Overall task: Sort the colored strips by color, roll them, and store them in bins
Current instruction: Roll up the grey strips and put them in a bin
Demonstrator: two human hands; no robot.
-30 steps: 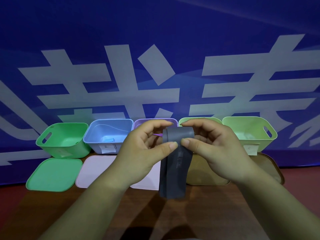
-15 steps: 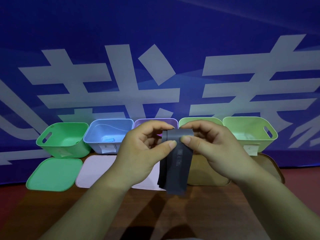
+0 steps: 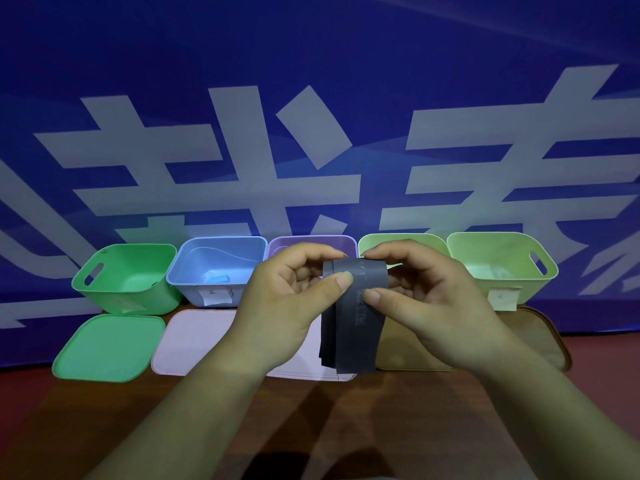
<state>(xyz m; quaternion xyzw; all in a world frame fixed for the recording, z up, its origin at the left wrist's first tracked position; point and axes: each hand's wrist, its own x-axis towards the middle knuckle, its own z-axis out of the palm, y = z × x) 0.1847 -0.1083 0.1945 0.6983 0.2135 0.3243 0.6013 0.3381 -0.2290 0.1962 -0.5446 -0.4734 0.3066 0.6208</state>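
Had both thumbs pinching the half-rolled dark grey strip (image 3: 353,334) against my curled fingers, left hand (image 3: 277,306) on one edge of the coil and right hand (image 3: 433,306) on the other, I reckon so the roll couldn't spring open (loose tail hung down in front of the pink lid (image 3: 308,368)). Hands were held up off the table (image 3: 381,427), palms facing each other, wrists about level, right in front of the purple bin (image 3: 349,244)

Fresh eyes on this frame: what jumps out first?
Dead centre, the left hand and right hand pinch a dark grey strip, its top partly rolled, its tail hanging. Behind them five open bins line the far edge of the table, green bin leftmost, under a huge blue banner with white characters.
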